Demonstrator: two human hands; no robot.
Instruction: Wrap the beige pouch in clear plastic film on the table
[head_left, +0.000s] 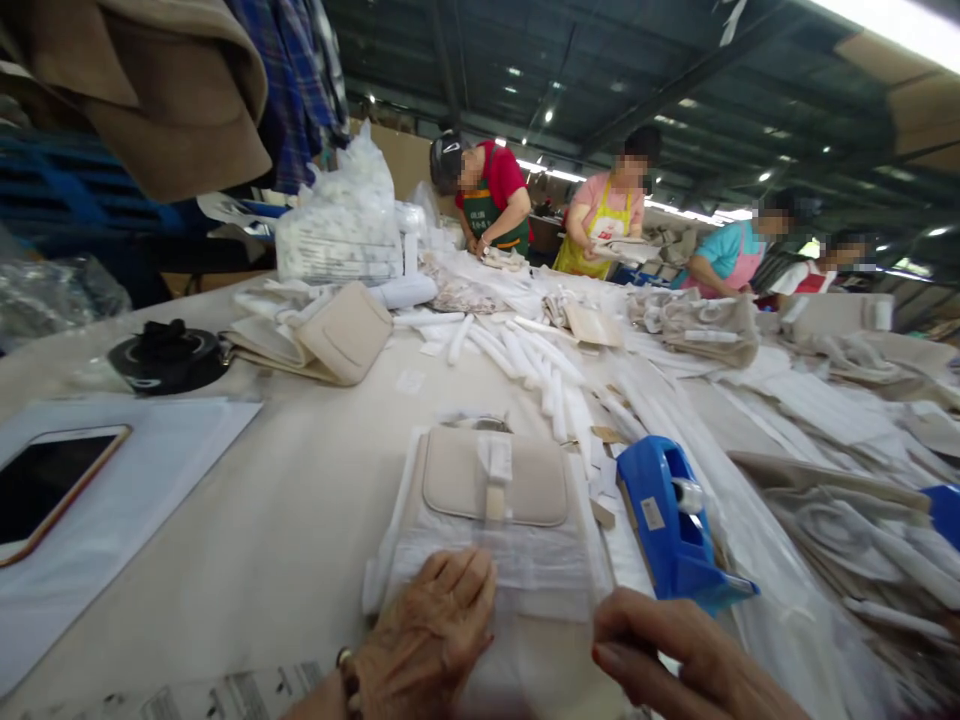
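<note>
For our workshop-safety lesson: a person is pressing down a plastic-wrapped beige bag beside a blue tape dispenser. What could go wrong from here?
1. The right hand sits close to the blue tape dispenser, whose cutting end lies nearest that hand, so a careless reach might nick a finger.
2. The left hand presses on the thin clear wrap over the beige bag; the wrap might crease or tear.
</note>
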